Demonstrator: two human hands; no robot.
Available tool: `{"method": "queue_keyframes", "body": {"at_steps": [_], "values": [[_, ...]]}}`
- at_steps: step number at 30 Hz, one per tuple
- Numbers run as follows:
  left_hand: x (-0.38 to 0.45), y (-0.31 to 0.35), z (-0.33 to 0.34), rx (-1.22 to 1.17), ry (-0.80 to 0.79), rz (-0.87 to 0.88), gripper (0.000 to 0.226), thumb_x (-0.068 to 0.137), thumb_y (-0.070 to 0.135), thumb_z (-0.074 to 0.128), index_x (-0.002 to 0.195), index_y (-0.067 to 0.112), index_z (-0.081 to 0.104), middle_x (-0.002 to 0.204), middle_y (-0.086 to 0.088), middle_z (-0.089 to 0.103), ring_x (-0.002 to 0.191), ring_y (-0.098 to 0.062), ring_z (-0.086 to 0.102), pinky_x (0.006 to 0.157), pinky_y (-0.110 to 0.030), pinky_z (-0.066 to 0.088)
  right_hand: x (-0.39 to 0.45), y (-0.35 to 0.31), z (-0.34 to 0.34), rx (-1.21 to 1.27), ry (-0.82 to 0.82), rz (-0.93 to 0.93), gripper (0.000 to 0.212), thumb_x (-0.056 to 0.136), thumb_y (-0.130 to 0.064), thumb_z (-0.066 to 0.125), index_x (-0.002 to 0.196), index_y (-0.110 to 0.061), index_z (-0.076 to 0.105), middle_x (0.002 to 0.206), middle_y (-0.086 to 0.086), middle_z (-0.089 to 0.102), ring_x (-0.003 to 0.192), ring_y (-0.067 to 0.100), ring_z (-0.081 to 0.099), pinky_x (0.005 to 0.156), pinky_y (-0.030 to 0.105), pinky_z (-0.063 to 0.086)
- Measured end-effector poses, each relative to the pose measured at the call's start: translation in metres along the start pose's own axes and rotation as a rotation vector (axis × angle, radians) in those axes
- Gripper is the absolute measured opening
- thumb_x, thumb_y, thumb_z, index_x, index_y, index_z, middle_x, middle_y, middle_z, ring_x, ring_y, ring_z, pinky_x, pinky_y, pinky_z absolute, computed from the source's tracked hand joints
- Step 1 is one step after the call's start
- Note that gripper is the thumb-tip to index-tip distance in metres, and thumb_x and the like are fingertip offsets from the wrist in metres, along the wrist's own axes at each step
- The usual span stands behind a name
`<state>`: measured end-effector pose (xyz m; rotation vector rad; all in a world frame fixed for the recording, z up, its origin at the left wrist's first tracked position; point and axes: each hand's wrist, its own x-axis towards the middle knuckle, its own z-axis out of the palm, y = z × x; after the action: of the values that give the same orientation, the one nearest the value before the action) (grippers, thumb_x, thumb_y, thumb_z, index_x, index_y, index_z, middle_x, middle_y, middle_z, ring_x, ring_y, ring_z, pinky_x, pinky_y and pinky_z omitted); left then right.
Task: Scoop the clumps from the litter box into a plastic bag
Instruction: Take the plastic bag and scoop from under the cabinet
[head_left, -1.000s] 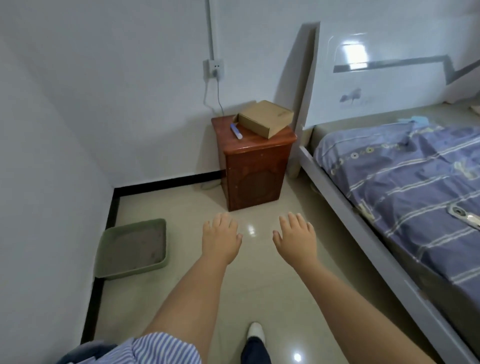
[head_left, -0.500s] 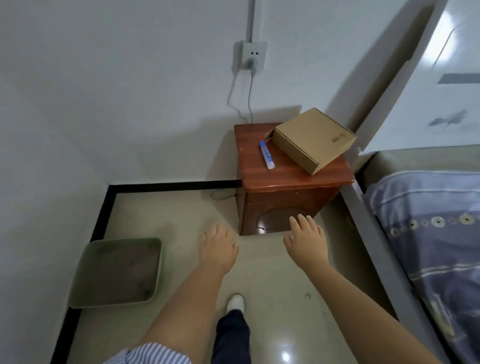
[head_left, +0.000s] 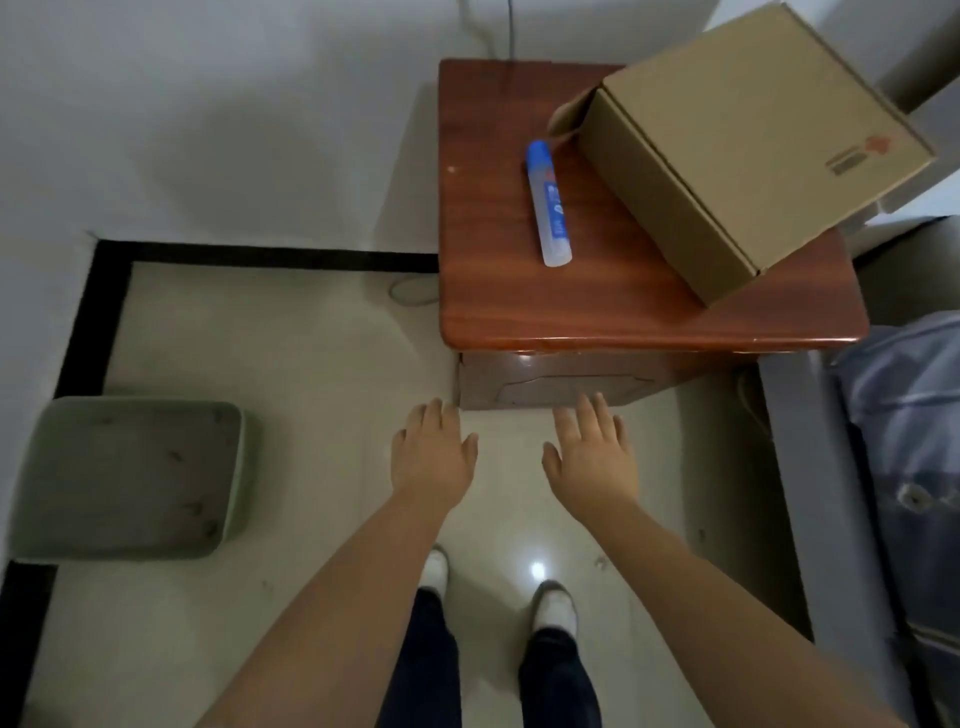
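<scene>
Since neither scoop nor plastic bag showed anywhere in the view, both hands were held out empty over the floor, palms down and fingers straight, a posture that read as an approach and not as work begun. The left hand (head_left: 434, 457) hovered just to the left of the right hand (head_left: 592, 462), the two apart and touching nothing, both near the front of the wooden nightstand (head_left: 519, 301). On that worktop lay a blue-capped tube (head_left: 548, 205) just left of a cardboard box (head_left: 743, 140), which overhung the far right corner; neither looked tied to the task, though the nightstand might have been where tools were kept, which would explain why the hands pointed that way.

At the left, well apart from the hands, the litter box (head_left: 241, 467) sat on the tiled floor (head_left: 291, 364), tucked against the wall, presumably to keep it out of the walkway. It was a pale green, shallow tray with rounded corners, filled with grey litter lying fairly flat. A few small dark marks dotted the surface; whether they were clumps could not be told. At the right edge ran the bed (head_left: 904, 415), with a striped cover.
</scene>
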<state>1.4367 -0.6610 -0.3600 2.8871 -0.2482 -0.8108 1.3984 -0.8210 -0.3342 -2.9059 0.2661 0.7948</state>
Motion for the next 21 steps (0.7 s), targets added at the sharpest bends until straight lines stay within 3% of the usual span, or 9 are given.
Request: {"method": "queue_keyframes", "body": {"at_steps": [3,5,8,10,13,15,17,21], "values": [[0.032,0.009,0.031,-0.126,0.063,-0.079,0.054,0.098,0.033,0.037,0.144,0.007,0.026,0.148,-0.010,0.030,0.137,-0.024,0.025,0.107,-0.034,0.028,0.029,0.015,0.030,0.028,0.015,-0.035,0.055,0.099,-0.036,0.028,0.148,-0.018,0.014,0.158,0.007,0.000,0.146,0.024,-0.004,0.118,0.040,0.001],[0.051,0.015,0.043,-0.351,0.130,-0.147,0.055,0.096,0.022,0.044,0.143,0.001,0.026,0.146,-0.015,0.033,0.135,-0.027,0.029,0.106,-0.029,0.025,0.044,0.024,0.045,0.059,0.051,-0.052,0.056,0.099,-0.036,0.029,0.149,-0.018,0.012,0.158,0.007,0.000,0.146,0.023,-0.004,0.118,0.038,0.001],[0.072,0.026,0.054,-0.710,0.212,-0.146,0.054,0.092,-0.002,0.045,0.142,0.001,0.028,0.144,-0.014,0.038,0.132,-0.026,0.035,0.088,-0.004,0.021,0.064,0.033,0.057,0.095,0.119,-0.109,0.055,0.098,-0.033,0.032,0.149,-0.017,0.015,0.158,0.007,-0.003,0.146,0.023,-0.007,0.117,0.036,-0.002],[0.084,0.034,0.061,-0.877,0.261,-0.156,0.058,0.088,-0.010,0.044,0.142,0.005,0.031,0.140,-0.008,0.043,0.129,-0.021,0.038,0.081,0.001,0.018,0.077,0.039,0.064,0.100,0.178,-0.148,0.055,0.097,-0.028,0.038,0.148,-0.014,0.021,0.158,0.009,-0.001,0.146,0.025,-0.006,0.115,0.035,-0.006],[0.094,0.043,0.069,-1.058,0.340,-0.212,0.067,0.082,-0.015,0.041,0.142,0.012,0.030,0.130,0.004,0.044,0.118,-0.007,0.040,0.088,-0.004,0.027,0.087,0.053,0.078,0.044,0.351,-0.204,0.051,0.087,-0.020,0.054,0.135,-0.005,0.045,0.149,0.017,0.033,0.139,0.036,0.026,0.109,0.043,0.012],[0.098,0.045,0.071,-1.117,0.414,-0.227,0.073,0.076,-0.018,0.040,0.141,0.013,0.033,0.130,0.000,0.047,0.114,-0.012,0.047,0.100,-0.023,0.038,0.092,0.061,0.083,-0.033,0.455,-0.245,0.050,0.080,-0.023,0.051,0.126,-0.004,0.055,0.137,0.015,0.051,0.128,0.038,0.044,0.102,0.047,0.025],[0.103,0.045,0.073,-1.142,0.497,-0.244,0.070,0.070,-0.021,0.041,0.133,0.009,0.043,0.119,-0.002,0.053,0.108,-0.016,0.050,0.102,-0.036,0.040,0.097,0.071,0.084,-0.109,0.502,-0.294,0.053,0.077,-0.026,0.046,0.125,-0.006,0.055,0.135,0.012,0.053,0.127,0.034,0.046,0.101,0.046,0.028],[0.108,0.031,0.077,-0.961,0.461,-0.284,0.053,0.070,-0.017,0.045,0.118,0.003,0.052,0.118,-0.010,0.053,0.117,-0.022,0.048,0.100,-0.031,0.040,0.101,0.085,0.089,-0.151,0.523,-0.353,0.061,0.072,-0.022,0.059,0.130,-0.006,0.052,0.142,0.010,0.047,0.130,0.025,0.027,0.102,0.048,0.024]]}}
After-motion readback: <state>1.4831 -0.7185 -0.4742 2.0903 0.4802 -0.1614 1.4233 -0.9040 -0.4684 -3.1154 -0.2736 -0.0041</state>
